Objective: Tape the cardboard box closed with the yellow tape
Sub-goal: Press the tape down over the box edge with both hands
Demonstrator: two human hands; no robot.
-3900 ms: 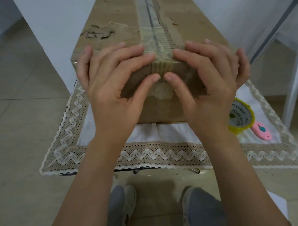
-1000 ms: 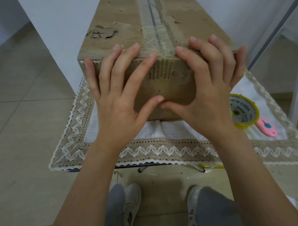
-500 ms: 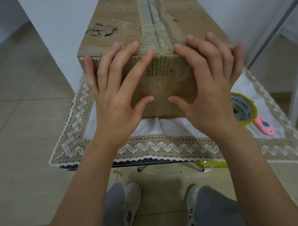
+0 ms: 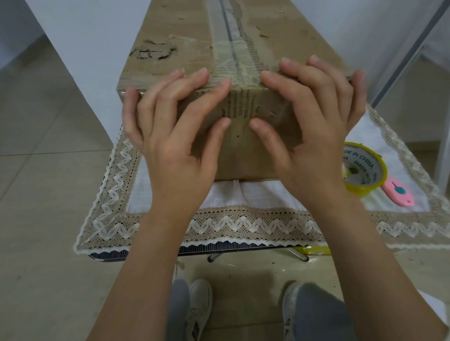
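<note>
A long brown cardboard box (image 4: 186, 25) lies on a small cloth-covered table, its closed top seam covered by a strip of tape (image 4: 226, 44) that folds down over the near end. My left hand (image 4: 176, 136) and my right hand (image 4: 312, 130) lie flat on the near end face, fingers spread and curled over the top edge, both thumbs side by side on the tape end. Neither hand holds anything. The yellow tape roll (image 4: 362, 172) lies on the cloth to the right of the box, partly hidden behind my right wrist.
A pink box cutter (image 4: 397, 195) lies just right of the roll. The lace-edged cloth (image 4: 247, 223) overhangs the small table. White walls flank the box; a white frame stands at right. My shoes (image 4: 199, 308) are on the tiled floor below.
Both thumbs have slid up the box's near face and closer together on the tape end. The fingers stay hooked over the top edge; the view has shifted slightly.
</note>
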